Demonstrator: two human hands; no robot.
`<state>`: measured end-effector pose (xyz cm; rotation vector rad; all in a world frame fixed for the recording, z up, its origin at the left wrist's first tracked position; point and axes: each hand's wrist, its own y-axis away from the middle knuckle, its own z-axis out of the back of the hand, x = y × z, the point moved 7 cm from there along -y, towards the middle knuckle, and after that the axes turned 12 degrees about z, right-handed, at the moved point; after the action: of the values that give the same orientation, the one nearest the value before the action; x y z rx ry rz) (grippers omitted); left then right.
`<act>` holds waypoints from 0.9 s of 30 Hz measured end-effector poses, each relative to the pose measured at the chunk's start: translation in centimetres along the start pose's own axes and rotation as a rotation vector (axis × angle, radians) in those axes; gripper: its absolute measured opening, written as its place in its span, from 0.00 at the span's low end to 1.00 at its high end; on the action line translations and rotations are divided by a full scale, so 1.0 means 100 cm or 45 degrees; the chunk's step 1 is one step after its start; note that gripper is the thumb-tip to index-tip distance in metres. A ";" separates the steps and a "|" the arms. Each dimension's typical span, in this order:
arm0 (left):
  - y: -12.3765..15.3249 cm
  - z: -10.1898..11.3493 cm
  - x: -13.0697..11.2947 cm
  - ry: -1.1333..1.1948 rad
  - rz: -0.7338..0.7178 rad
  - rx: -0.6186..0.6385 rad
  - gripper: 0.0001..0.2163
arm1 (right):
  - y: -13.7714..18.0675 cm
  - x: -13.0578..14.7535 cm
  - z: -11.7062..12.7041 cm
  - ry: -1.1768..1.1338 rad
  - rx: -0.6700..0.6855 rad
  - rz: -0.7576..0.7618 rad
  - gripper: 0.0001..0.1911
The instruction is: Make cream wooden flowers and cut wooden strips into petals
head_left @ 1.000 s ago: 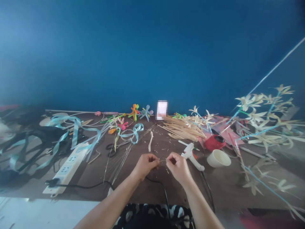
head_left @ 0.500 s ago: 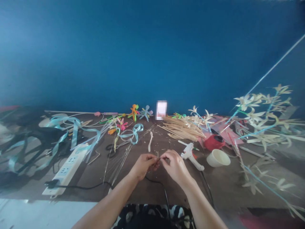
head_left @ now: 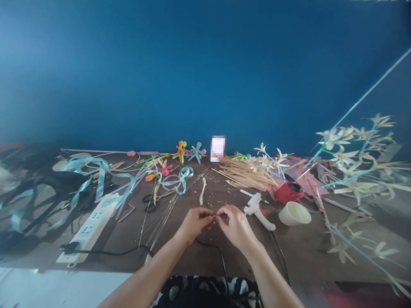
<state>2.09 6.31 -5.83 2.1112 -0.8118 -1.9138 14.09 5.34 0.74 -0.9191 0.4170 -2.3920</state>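
My left hand (head_left: 196, 221) and my right hand (head_left: 233, 222) meet above the middle of the brown table (head_left: 180, 261), fingertips pinched and almost touching. Whatever lies between the fingertips is too small to make out. Just beyond them is a pale twisted strip (head_left: 202, 191), with small scraps scattered around it. A white glue gun (head_left: 257, 210) rests right of my right hand, its black cord running toward the front edge. To the left of my left hand lie thin wires (head_left: 164, 218).
At the left are a white power strip (head_left: 88, 231) and light blue ribbon (head_left: 101, 179). Dry husk strips (head_left: 247, 173) lie at the back. A white cup (head_left: 294, 213), a red object (head_left: 289, 192) and pale flower stems (head_left: 343, 147) occupy the right.
Both hands stay in nearly the same place. The thin pale piece that stuck up between the fingertips no longer shows, and the fingertips are closer together.
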 end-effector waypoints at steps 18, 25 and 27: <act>0.003 0.000 -0.002 -0.234 -0.043 -0.074 0.11 | 0.002 0.002 -0.001 0.134 0.094 0.031 0.05; 0.007 -0.005 -0.013 -0.256 -0.036 0.007 0.11 | -0.001 0.002 -0.002 0.124 0.093 0.049 0.05; 0.005 -0.005 -0.014 -0.219 -0.047 0.014 0.11 | -0.001 0.005 -0.001 0.112 0.090 0.060 0.05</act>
<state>2.45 6.44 -4.33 2.0021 -0.8220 -2.1385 13.64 5.18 0.95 -0.7665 0.3801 -2.3942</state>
